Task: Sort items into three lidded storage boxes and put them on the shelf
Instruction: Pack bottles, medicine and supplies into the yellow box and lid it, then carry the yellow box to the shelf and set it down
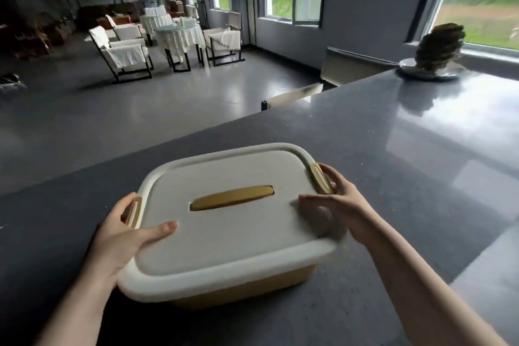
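Box (224, 284): sitting on the dark grey counter (393, 163), close to the near edge, between the two hands. Yellow-tan body showing only as a low strip under the lid.
Lid (230, 227): off-white, rounded corners, raised rim running round a flat sunken centre. Lying fully over the box.
Handle (231, 197): mustard, long and flat, lying in a recess in the lid's middle.
Clips: one mustard latch on each short side, left clip (134, 211) and right clip (323, 178).
Contents: lid is covering the box; inside cannot be seen.
Left hand (123, 236): gripping the box's left side, fingers curling round the edge by the left clip, thumb lying flat on the lid top.
Right hand (334, 199): gripping the right side, fingers wrapping behind the right clip, thumb reaching over the lid. Slightly blurred.
Dish (429, 71): pale, shallow, standing far off on the counter by the window, holding a dark brown-green ornament (438, 46) that is leaning upright in it.
Beyond counter: white-draped chairs (123, 50) and a round table (181, 36) standing on a glossy grey floor.
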A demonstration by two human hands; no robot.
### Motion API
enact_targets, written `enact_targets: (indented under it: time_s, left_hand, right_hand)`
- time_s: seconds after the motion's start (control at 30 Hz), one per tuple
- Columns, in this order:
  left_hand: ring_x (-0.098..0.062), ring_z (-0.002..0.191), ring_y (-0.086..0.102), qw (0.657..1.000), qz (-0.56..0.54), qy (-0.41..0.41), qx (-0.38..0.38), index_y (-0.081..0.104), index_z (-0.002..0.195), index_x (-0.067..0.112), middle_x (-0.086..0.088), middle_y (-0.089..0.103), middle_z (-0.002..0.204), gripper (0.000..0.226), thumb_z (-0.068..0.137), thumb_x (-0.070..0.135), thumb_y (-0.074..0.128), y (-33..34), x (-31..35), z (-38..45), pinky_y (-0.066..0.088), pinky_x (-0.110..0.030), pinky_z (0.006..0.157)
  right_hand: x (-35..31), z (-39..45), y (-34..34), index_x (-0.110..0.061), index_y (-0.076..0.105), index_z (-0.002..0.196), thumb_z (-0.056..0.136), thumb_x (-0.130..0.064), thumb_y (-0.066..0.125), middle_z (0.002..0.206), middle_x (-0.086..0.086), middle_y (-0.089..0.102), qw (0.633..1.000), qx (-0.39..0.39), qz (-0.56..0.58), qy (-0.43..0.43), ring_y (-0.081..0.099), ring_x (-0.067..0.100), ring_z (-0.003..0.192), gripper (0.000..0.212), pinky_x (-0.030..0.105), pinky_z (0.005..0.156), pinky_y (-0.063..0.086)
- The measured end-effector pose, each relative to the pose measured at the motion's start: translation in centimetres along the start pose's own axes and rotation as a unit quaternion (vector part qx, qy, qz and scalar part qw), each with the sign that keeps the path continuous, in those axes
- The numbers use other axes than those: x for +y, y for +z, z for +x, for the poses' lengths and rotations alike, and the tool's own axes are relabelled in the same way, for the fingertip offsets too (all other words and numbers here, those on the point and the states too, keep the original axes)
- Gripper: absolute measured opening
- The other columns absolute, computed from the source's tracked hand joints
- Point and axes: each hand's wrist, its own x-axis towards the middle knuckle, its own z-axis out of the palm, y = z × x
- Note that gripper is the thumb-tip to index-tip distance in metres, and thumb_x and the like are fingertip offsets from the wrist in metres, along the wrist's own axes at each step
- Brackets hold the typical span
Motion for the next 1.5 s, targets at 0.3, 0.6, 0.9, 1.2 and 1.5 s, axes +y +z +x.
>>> enact_targets:
  time_s: [0.3, 0.6, 0.9, 1.2, 1.5]
  left_hand:
    - [-0.012, 0.107, 0.052, 0.948, 0.059, 0.145, -0.276, 0.045, 0.138, 0.024, -0.004, 0.053, 0.132, 0.111, 0.037, 0.036, 0.088, 10.1, 5.9, 0.3, 0.042, -0.031, 0.086]
    - [-0.015, 0.111, 0.055, 0.833, 0.018, 0.216, -0.510, 0.048, 0.137, 0.024, -0.001, 0.058, 0.126, 0.115, 0.030, 0.039, 0.089, 28.7, 12.4, -12.1, 0.040, -0.027, 0.097]
    - [-0.015, 0.112, 0.055, 0.722, 0.003, 0.229, -0.653, 0.048, 0.137, 0.020, -0.001, 0.059, 0.127, 0.123, 0.023, 0.035, 0.092, 43.5, 14.4, -29.0, 0.038, -0.025, 0.096]
    - [-0.016, 0.109, 0.056, 0.624, 0.021, 0.258, -0.737, 0.048, 0.137, 0.025, -0.004, 0.060, 0.123, 0.133, 0.015, 0.044, 0.097, 53.7, 17.8, -43.1, 0.039, -0.028, 0.095]
    - [-0.014, 0.107, 0.053, 0.485, 0.026, 0.293, -0.824, 0.052, 0.132, 0.024, 0.004, 0.059, 0.120, 0.125, 0.016, 0.038, 0.095, 59.6, 17.9, -57.5, 0.039, -0.029, 0.091]
  right_hand:
    - [1.2, -15.2, -7.0, -0.029, 0.062, 0.110, 0.046, -0.013, 0.092, 0.089, -0.017, 0.073, 0.957, 0.283, 0.060, 0.014, 0.068, -0.003, 0.079, 0.073, 0.007, 0.064, 0.049]
    - [0.3, -33.8, -16.1, -0.023, 0.051, 0.133, 0.048, -0.024, 0.086, 0.117, -0.002, 0.067, 0.827, 0.560, 0.039, 0.025, 0.066, 0.017, 0.104, 0.092, 0.034, 0.092, 0.053]
    - [3.4, -47.0, -23.9, -0.015, 0.058, 0.118, 0.053, 0.002, 0.080, 0.089, 0.007, 0.074, 0.722, 0.685, 0.097, 0.005, 0.070, 0.020, 0.073, 0.071, 0.027, 0.059, 0.057]
    - [6.0, -56.2, -29.7, -0.010, 0.046, 0.135, 0.067, 0.016, 0.071, 0.098, 0.008, 0.071, 0.603, 0.788, 0.121, -0.007, 0.071, 0.020, 0.081, 0.077, 0.027, 0.062, 0.059]
    - [8.3, -62.9, -29.1, -0.012, 0.046, 0.137, 0.061, 0.015, 0.078, 0.113, 0.013, 0.066, 0.433, 0.890, 0.141, 0.020, 0.067, 0.023, 0.094, 0.087, 0.020, 0.063, 0.056]
